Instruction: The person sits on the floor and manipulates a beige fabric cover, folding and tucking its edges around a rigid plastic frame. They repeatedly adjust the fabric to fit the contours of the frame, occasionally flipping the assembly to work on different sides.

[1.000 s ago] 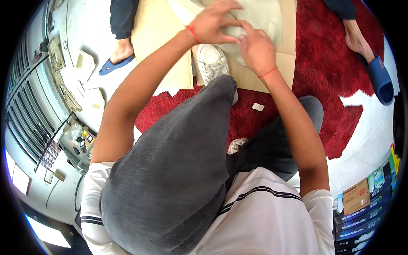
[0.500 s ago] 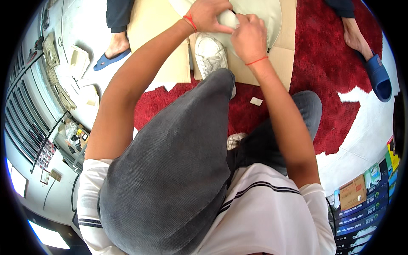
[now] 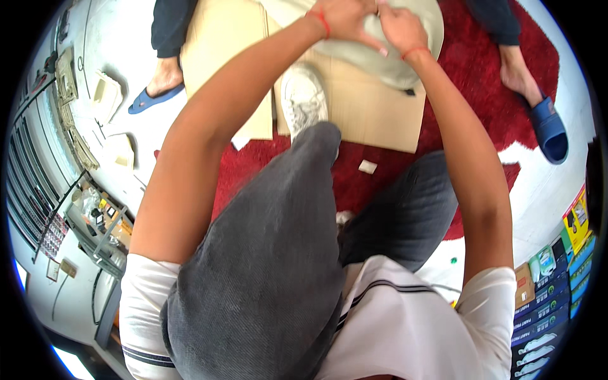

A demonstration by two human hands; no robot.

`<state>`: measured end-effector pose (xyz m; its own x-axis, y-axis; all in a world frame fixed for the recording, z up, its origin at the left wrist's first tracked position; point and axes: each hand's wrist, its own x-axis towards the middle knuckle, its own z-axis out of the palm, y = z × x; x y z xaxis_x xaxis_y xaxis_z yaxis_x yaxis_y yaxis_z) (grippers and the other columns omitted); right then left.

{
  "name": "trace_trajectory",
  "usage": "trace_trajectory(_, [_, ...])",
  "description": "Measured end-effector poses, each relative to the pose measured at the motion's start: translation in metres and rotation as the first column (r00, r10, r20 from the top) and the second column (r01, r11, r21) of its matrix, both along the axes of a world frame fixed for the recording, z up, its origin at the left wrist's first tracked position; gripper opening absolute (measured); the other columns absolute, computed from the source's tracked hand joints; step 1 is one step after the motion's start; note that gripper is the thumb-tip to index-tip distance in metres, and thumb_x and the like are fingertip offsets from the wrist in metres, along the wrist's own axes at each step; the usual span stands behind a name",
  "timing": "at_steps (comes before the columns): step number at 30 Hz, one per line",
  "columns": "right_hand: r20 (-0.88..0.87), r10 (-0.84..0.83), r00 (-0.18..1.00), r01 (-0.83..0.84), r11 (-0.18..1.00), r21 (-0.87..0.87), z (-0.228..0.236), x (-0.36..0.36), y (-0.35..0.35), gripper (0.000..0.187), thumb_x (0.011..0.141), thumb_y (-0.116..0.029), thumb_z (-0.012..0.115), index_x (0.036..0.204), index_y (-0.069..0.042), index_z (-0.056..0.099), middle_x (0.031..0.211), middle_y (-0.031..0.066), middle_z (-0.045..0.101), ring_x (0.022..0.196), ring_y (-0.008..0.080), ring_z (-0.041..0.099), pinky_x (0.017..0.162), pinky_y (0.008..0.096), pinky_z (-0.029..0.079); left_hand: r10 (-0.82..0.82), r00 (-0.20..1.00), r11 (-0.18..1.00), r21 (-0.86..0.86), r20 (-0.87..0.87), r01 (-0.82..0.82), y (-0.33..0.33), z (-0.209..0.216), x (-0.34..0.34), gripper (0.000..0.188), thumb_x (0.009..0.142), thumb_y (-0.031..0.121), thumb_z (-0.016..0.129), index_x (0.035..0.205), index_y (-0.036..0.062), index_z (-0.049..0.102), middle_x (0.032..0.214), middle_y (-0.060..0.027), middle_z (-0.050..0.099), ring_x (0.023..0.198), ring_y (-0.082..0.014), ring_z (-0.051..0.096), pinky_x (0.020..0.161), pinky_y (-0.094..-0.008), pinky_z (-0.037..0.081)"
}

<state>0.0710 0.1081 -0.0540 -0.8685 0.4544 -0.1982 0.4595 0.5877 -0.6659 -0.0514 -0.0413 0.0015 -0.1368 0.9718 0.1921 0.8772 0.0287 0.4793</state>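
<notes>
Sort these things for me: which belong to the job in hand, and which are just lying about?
Seemingly in the job:
left hand and right hand, both on the cream piece
cardboard beneath it

Apparently lying about:
white scrap on the red rug
pale parts at far left
stacked boxes at lower right

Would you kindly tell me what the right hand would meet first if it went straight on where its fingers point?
Probably the left hand, which sits just ahead of the right hand, over the cream-coloured piece; depth there is hard to judge, so it might brush the piece instead.
</notes>
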Motion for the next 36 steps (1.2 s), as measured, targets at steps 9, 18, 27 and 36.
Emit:
trace_trajectory(9, [-0.335,-0.071,0.940,0.061,0.997,-0.042,0.057,0.040,-0.001,0.029,0.102,-0.021,0.052,0.111,-0.002,0.072,0.100,0.0214,0.070,0.092,0.0406,0.066,0.085,0.0453,0.053,0.302,0.951,0.953,0.026,-0.061,-0.301,-0.073,0.011,0.005,0.076,0.072,0.050,0.088,0.131,0.0070,0.064,0.137,-0.0099,0.064,0.121,-0.0303,0.061,0.113,-0.0489,0.038])
trace_trajectory(18, [-0.082,-0.023,0.996,0.035,0.988,0.149,0.046,0.007,-0.073,0.029,0.099,-0.026,0.059,0.117,-0.007,0.072,0.102,0.0117,0.072,0.092,0.0358,0.068,0.088,0.0460,0.052,0.170,0.982,0.977,-0.141,0.079,-0.158,-0.058,-0.003,-0.012,0.081,0.075,0.048,0.087,0.141,0.0135,0.056,0.135,-0.0089,0.064,0.127,-0.0265,0.058,0.117,-0.0497,0.031])
trace_trajectory(27, [0.229,0.032,0.973,0.031,0.964,-0.263,0.052,-0.014,-0.041,0.041,0.102,-0.041,0.052,0.121,-0.009,0.070,0.116,0.0141,0.074,0.105,0.0337,0.070,0.091,0.0435,0.054,0.729,0.191,0.410,-0.197,0.657,-0.891,-0.115,0.006,0.053,0.072,0.092,0.036,0.077,0.146,-0.0021,0.046,0.150,-0.0212,0.049,0.139,-0.0338,0.048,0.119,-0.0498,0.034])
trace_trajectory(36, [0.433,0.457,0.777,0.296,0.342,-0.892,0.055,-0.065,0.036,0.043,0.106,-0.033,0.054,0.133,-0.001,0.061,0.132,0.0148,0.066,0.113,0.0206,0.065,0.099,0.0371,0.053,0.189,-0.719,0.638,-0.640,0.669,-0.428,-0.106,0.003,0.086,0.056,0.102,0.025,0.066,0.146,0.0004,0.041,0.149,-0.0209,0.046,0.139,-0.0353,0.045,0.119,-0.0448,0.038])
